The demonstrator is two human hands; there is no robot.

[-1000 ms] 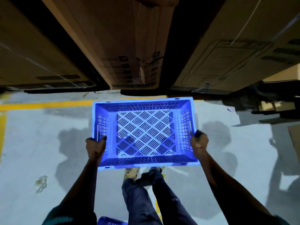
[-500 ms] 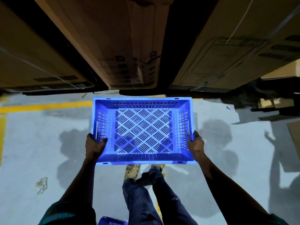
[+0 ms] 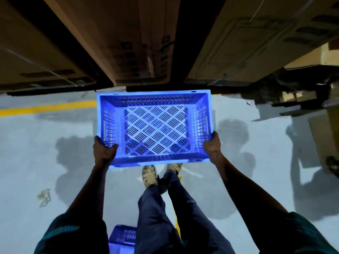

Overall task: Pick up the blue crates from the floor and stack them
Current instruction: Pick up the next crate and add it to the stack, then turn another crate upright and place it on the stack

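Note:
I hold an empty blue slotted crate level in front of me, above the grey floor, open side up. My left hand grips its near left corner and my right hand grips its near right corner. A second blue crate shows partly at the bottom edge, behind my legs, most of it hidden.
Tall cardboard boxes stand in a row just beyond the crate, with dark gaps between them. A yellow floor line runs along the left. A crumpled scrap lies on the floor at left. More cardboard sits at the right edge.
The crate has moved a little away from my body and toward the boxes, and my feet have stepped forward. Both hands keep the same grip.

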